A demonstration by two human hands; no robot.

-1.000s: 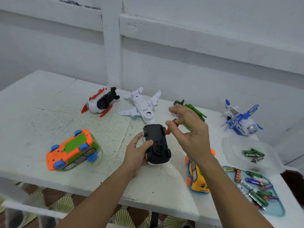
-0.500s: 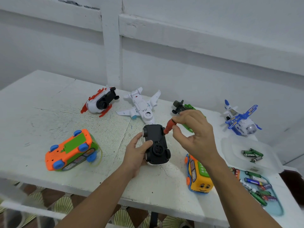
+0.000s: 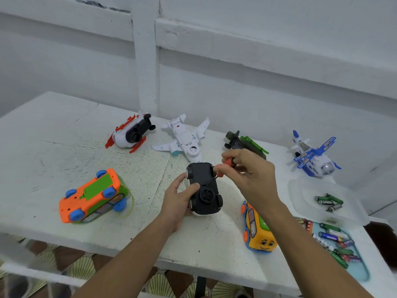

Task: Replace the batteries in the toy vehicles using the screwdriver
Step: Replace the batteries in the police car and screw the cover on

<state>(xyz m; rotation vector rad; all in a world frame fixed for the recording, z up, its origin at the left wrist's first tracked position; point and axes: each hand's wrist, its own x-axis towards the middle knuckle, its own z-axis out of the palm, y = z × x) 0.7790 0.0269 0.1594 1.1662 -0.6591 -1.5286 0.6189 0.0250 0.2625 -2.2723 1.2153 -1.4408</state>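
**Screwdriver going onto the black car's underside**

We are looking across a white table [image 3: 64, 130] filling the lower half of the frame, with the toys spread around it. At lower left the orange and green bus [image 3: 94, 196] is lying belly up. Along the far edge, the red and white vehicle [image 3: 131, 134] is resting on its side, the white plane [image 3: 183, 137] is turned over, and the green toy [image 3: 245, 144] and blue plane [image 3: 311, 157] are sitting toward the right. The yellow bus [image 3: 257, 229] is standing at lower centre right. At right, a clear tub [image 3: 300, 190] is holding a few green batteries [image 3: 328, 201], and a blue tray [image 3: 363, 274] below it is holding mixed ones.

We are judging the task as early on this car: its cover is looking shut and no cell is out. Whether the other toys are finished, we cannot tell.

At centre, our left hand [image 3: 178, 201] is wrapping the flank of the black car [image 3: 203, 188], held wheels up just above the table. Its base is matte black, with a round boss and a white body edge showing beneath.

Our right hand [image 3: 249, 177] is pinching the red-handled screwdriver [image 3: 228, 163], fingers closed on the handle, and the tip is angling toward the car's front half. The screw itself is too small to make out.
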